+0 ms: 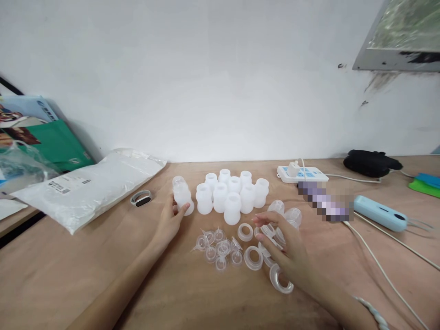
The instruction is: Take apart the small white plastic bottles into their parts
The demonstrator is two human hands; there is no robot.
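My left hand (pixel 176 213) is closed around the lower part of a small white baby bottle (pixel 181 196) topped by a clear dome cap. It stands upright on the table, left of a group of several open-necked white bottles (pixel 233 210). Over the right side of the clear parts hovers my right hand (pixel 280 236), its fingers apart and nothing visible in them. Around and partly under it are clear collar rings (pixel 253 258) and clear dome caps (pixel 293 216). Several clear nipples (pixel 222 248) lie in a cluster between my hands.
Left are a white plastic mailer bag (pixel 92 185), a fitness band (pixel 140 199) and a green folder (pixel 58 144). A power strip (pixel 314 174), a light blue device (pixel 380 213), a black case (pixel 371 162) and cables lie right. The wall closes off the back.
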